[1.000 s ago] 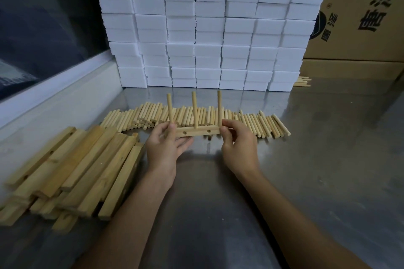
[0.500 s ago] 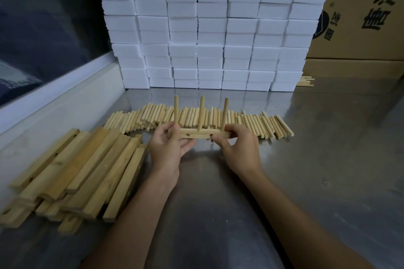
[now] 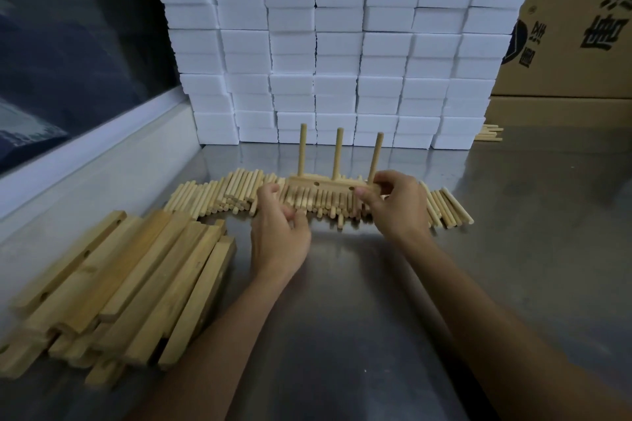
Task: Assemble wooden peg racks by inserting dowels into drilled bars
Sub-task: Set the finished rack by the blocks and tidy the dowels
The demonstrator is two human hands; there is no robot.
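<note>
A short wooden bar (image 3: pixel 330 185) with three dowels standing upright in it (image 3: pixel 338 152) is lifted above the row of loose dowels (image 3: pixel 219 193). Two empty holes show on the bar's front face. My right hand (image 3: pixel 393 205) pinches the bar's right end between thumb and fingers. Off the bar, my left hand (image 3: pixel 280 239) hovers just below its left end, fingers loosely curled over the loose dowels with nothing visibly in them. A pile of drilled bars (image 3: pixel 119 284) lies at the left.
The steel table (image 3: pixel 359 301) carries everything. A tall stack of white foam blocks (image 3: pixel 342 44) walls off the back. Cardboard boxes (image 3: pixel 581 27) stand at the back right, with a few more dowels (image 3: pixel 489 133) beside them. A ledge runs along the left.
My left hand has let go of the bar's left end and dropped toward the loose dowels. My right hand alone now carries the rack, lifted and shifted slightly right.
</note>
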